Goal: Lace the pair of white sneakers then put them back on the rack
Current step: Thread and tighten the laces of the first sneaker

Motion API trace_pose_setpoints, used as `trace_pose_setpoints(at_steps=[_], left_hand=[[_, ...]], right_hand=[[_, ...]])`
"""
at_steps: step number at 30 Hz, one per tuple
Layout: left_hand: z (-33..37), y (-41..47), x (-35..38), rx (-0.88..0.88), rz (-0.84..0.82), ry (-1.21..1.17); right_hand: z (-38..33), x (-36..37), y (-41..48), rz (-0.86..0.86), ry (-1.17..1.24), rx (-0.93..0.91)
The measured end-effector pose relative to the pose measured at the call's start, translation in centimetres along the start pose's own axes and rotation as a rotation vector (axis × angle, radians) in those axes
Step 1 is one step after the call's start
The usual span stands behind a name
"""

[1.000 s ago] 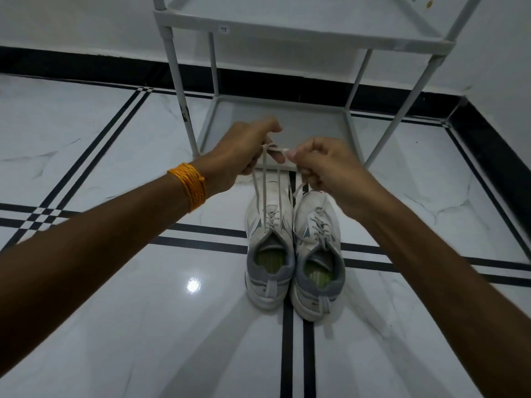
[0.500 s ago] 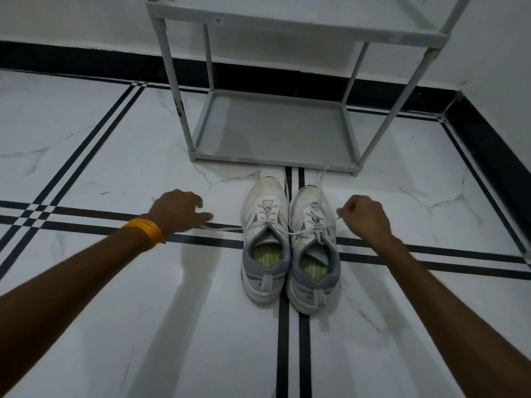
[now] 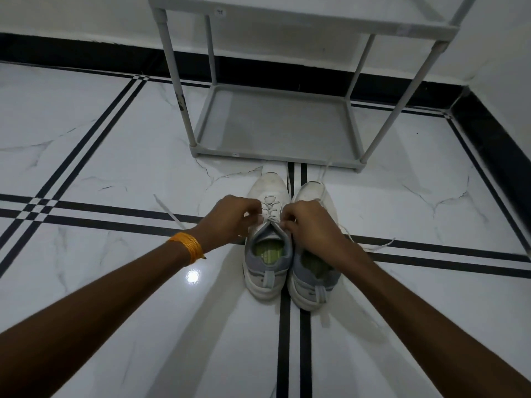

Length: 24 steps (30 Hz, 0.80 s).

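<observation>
White marble floor (image 3: pixel 115 145) with black stripes, grey rack (image 3: pixel 273 124) against wall, bottom shelf bare. Two white sneakers (image 3: pixel 268 248) side by side on floor just in front of rack, toes toward it. Left hand (image 3: pixel 230 218) and right hand (image 3: pixel 309 225) both at top eyelets of left sneaker, fingers (image 3: pixel 287 224) pinched on the lace (image 3: pixel 270 209). Lace ends trail loose on floor both sides. Likely tightening or tying; best pull both ends evenly, keep tongue flat. Right sneaker partly hidden by right hand, lacing state unclear
</observation>
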State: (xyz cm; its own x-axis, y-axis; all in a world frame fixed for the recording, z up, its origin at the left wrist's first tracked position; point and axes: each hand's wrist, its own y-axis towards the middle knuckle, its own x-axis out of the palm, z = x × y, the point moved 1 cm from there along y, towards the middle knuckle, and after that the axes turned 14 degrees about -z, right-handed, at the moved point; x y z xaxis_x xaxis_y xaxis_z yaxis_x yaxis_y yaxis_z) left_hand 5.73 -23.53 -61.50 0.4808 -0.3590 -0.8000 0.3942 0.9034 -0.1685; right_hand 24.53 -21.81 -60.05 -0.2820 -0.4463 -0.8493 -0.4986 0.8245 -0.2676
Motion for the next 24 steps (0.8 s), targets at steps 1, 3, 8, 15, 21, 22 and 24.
trace_pose_setpoints(at_steps=[1,3,8,15,21,22,24], left_hand=[[-0.1,-0.2,-0.3,0.005,0.008,-0.031],[-0.4,-0.6,-0.6,0.001,0.017,-0.004],[-1.2,-1.4,0.2,-0.061,-0.002,0.093],[-1.4,-2.0,0.5,-0.055,-0.022,0.144],[-0.9,-2.7,-0.2,-0.219,-0.078,-0.085],[-0.8,-3.0,-0.7,-0.273,-0.116,-0.229],[-0.4,-3.5,-1.6,-0.317,-0.142,-0.433]], right_hand=[[0.1,-0.2,0.0,0.011,-0.013,-0.004],[0.6,-0.5,0.1,0.038,-0.056,-0.009],[1.7,0.3,-0.3,0.036,-0.121,0.019],[2.0,1.1,-0.2,-0.005,-0.101,0.094],[1.5,-0.8,-0.8,-0.213,0.105,0.143],[1.4,-1.4,-1.1,-0.269,0.23,0.133],[0.8,-2.8,-1.7,-0.294,0.51,0.077]])
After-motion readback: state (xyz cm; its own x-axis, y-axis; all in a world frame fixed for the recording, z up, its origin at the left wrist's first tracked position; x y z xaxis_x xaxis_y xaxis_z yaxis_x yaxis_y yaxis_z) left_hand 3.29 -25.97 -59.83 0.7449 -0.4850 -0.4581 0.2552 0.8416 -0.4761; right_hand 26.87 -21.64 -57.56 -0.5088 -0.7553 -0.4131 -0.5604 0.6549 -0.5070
